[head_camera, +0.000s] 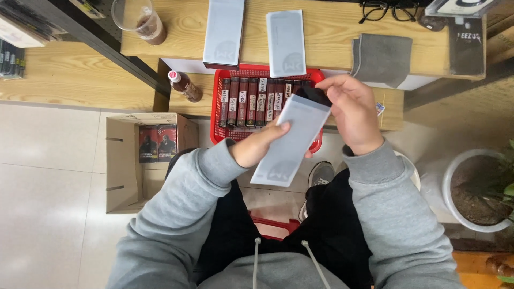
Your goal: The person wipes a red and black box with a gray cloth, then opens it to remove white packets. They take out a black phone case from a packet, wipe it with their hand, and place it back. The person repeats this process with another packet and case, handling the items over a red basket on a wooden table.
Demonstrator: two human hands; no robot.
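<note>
My left hand (261,143) holds a long pale grey pouch (292,140) by its lower side, thumb on its face. My right hand (353,109) grips a black box (315,95) at the pouch's open top end, with the box partly inside. Both hands hover in front of my lap, just above a red basket (216,96) that holds a row of several dark upright boxes (251,101) with white labels.
Two more grey pouches (224,32) (286,43) lie on the wooden desk (332,32), with a grey cloth (381,59), glasses (389,9) and a plastic cup (140,20). A bottle (185,85) stands left of the basket. A cardboard box (124,160) sits on the floor left, a plant pot (474,192) right.
</note>
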